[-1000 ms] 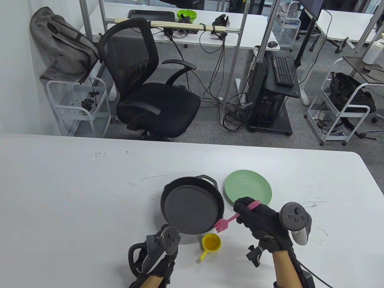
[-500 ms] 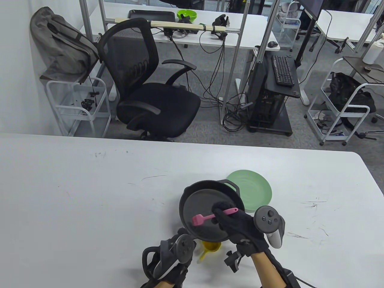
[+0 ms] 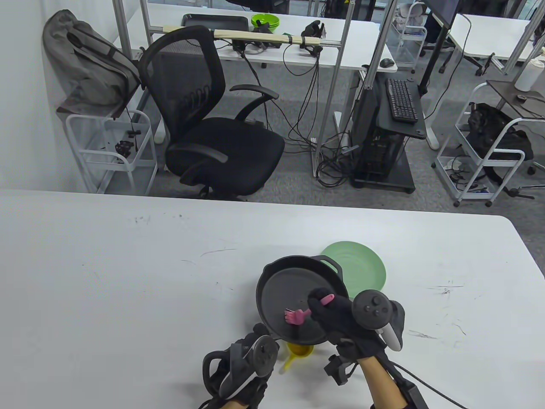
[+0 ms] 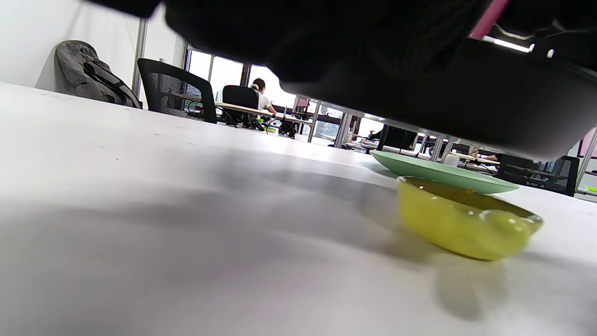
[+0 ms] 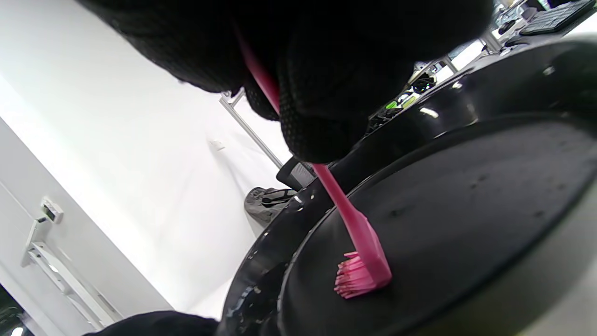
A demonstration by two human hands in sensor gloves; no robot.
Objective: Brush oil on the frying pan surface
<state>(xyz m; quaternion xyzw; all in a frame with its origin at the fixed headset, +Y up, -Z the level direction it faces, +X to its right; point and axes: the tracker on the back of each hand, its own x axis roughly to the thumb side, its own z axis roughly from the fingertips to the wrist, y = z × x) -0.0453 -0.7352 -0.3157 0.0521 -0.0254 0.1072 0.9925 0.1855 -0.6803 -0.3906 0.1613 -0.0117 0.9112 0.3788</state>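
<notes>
The round black cast-iron frying pan (image 3: 298, 304) is being held up off the white table (image 3: 127, 277), over the small yellow oil cup (image 3: 299, 350). The pink silicone brush (image 3: 294, 316) is touching the pan's floor near its middle, with its long handle running back toward the right hand (image 3: 336, 317), which is gripping it. The left hand (image 3: 247, 362) is under the pan's near edge; I cannot tell its grip.
</notes>
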